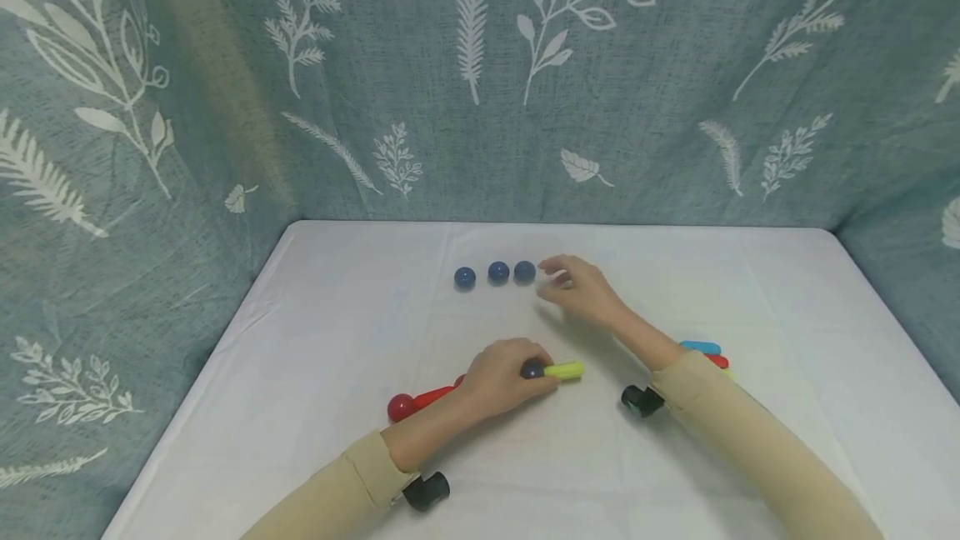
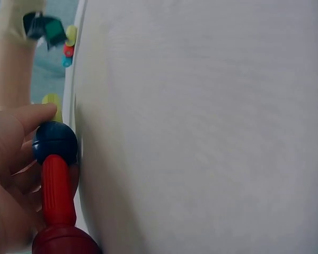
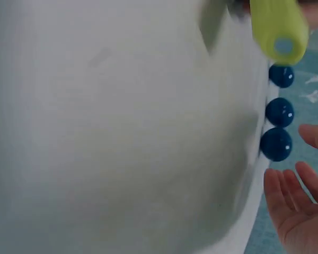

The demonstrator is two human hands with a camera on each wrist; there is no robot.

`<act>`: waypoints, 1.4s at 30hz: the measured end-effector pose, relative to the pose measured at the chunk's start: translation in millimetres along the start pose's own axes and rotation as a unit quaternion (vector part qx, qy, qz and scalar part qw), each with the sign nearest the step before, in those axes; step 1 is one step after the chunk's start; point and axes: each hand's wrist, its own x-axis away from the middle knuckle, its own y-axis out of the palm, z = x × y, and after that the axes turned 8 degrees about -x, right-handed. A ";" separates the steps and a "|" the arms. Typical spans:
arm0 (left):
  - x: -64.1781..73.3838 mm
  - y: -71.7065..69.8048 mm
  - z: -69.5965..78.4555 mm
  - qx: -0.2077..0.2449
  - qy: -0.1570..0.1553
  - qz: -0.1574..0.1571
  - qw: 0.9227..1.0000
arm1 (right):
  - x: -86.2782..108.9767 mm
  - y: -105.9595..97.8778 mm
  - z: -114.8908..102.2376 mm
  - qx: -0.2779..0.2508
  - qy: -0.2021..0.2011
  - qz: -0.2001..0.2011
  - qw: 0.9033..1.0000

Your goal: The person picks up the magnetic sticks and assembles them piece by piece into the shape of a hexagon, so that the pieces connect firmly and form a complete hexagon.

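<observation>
My left hand [image 1: 504, 377] holds a blue ball [image 1: 532, 368] that joins a chain of rods and balls. From that ball a yellow-green rod [image 1: 564, 371] points right. A red rod [image 2: 58, 190] links its other side to a dark red ball [image 2: 66, 241]. Farther left along the chain, another red rod [image 1: 432, 397] ends in a red ball [image 1: 401, 407]; the left hand and wrist hide part of the chain. Bent but apart, the fingers of my right hand [image 1: 579, 290] hold nothing. They are just right of the nearest blue ball [image 1: 525, 272] in a row.
Two more blue balls [image 1: 498, 272] [image 1: 465, 277] continue the row at the table's back. Beside the right forearm lie a light blue rod [image 1: 701, 347], a red rod [image 1: 717, 361] and a yellow-green one, partly hidden by the sleeve. Patterned curtain [image 1: 510, 148] surrounds the white table [image 1: 337, 323].
</observation>
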 end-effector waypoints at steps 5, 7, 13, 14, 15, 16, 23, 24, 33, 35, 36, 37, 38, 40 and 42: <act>-0.5 -0.1 1.5 0.003 0.007 -0.001 1.000 | -20.9 4.7 3.4 0.026 0.004 -0.005 1.000; -0.9 0.7 1.6 0.005 0.006 -0.004 1.000 | -26.9 7.1 5.5 0.035 0.003 -0.010 0.999; -2.8 2.9 1.3 0.009 0.009 -0.006 1.000 | -36.6 11.9 7.1 0.050 0.016 -0.014 0.999; -3.0 3.3 1.2 0.010 0.010 -0.007 1.000 | -37.0 12.3 7.0 0.052 0.021 -0.015 0.998; -3.0 3.6 1.1 0.011 0.011 -0.007 1.000 | -37.5 12.8 7.2 0.055 0.026 -0.017 0.998; -3.0 4.0 0.9 0.012 0.011 -0.008 1.000 | -37.9 13.2 7.4 0.057 0.031 -0.018 0.998; -1.9 3.5 1.9 0.018 0.008 -0.011 1.000 | -33.3 10.1 11.5 0.061 0.043 -0.009 0.997; -1.6 3.3 1.9 0.017 0.007 -0.011 1.000 | -31.1 8.8 12.2 0.057 0.043 -0.007 0.997; 1.5 0.5 -1.2 0.013 0.004 -0.012 1.000 | 3.9 -6.5 15.1 0.028 0.027 -0.021 0.999; 2.3 -0.5 -1.3 0.013 0.004 -0.011 1.000 | 14.2 -10.2 14.9 0.025 0.028 -0.032 0.999; 2.6 -0.9 -1.3 0.013 0.005 -0.010 1.000 | 19.2 -11.8 14.9 0.025 0.027 -0.037 0.999; 2.8 -1.2 -1.5 0.013 0.005 -0.009 1.000 | 24.5 -13.7 14.6 0.023 0.025 -0.044 0.998; 2.8 -1.5 -1.7 0.013 0.005 -0.009 1.000 | 29.5 -15.2 14.6 0.021 0.024 -0.049 0.998; 3.0 -2.1 -2.2 0.013 0.005 -0.011 1.000 | 38.5 -17.0 16.7 0.018 0.021 -0.058 0.998; 3.2 -2.7 -2.9 0.014 0.005 -0.012 1.000 | 46.9 -18.5 18.4 0.015 0.017 -0.065 0.998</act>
